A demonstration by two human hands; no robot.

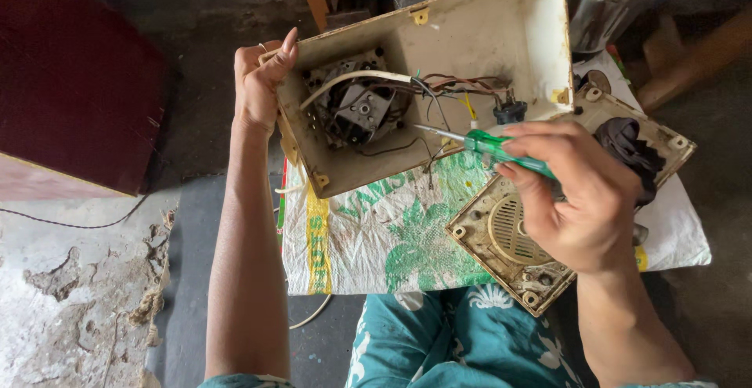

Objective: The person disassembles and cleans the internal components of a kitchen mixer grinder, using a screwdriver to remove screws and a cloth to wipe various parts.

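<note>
My left hand [261, 82] grips the left wall of a cream plastic housing [501, 39] tipped on its side, its open face toward me. Inside it sit a dark switch block [362, 111] and several loose wires [458, 85]. In my right hand [583, 192] is a green-handled screwdriver [489, 145], whose metal tip points left into the housing near the wires. Under that hand lies the housing's grimy back plate [501, 235] with a round grille, a dark cloth [630, 145] on its far corner.
A white woven sack with green print [376, 235] covers the work surface. A dark red box [74, 74] stands at the left, a metal canister [615, 4] at the upper right. Cracked floor [70, 310] lies lower left; my teal patterned clothing [454, 341] is below.
</note>
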